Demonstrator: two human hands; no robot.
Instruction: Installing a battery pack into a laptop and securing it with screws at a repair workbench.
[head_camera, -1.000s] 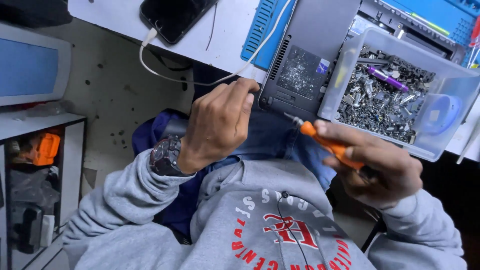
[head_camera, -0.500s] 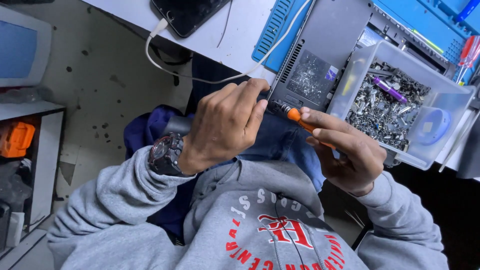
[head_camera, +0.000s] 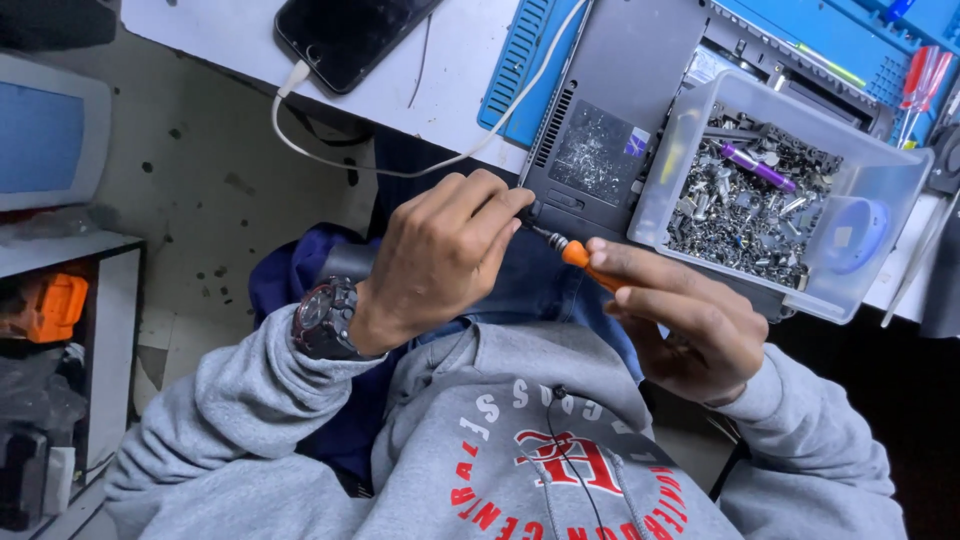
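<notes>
Centrally, the right hand (head_camera: 690, 330) is gripping an orange screwdriver (head_camera: 580, 258), its tip touching the grey laptop (head_camera: 610, 130). The left hand (head_camera: 440, 255) is pinching the laptop's corner, fingers closed together. A clear bin of screws (head_camera: 880, 190) is sitting at upper right.

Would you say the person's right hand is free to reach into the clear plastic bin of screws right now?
Probably not at once: the right hand grips the orange screwdriver, though the open-topped bin sits just beyond it.
</notes>
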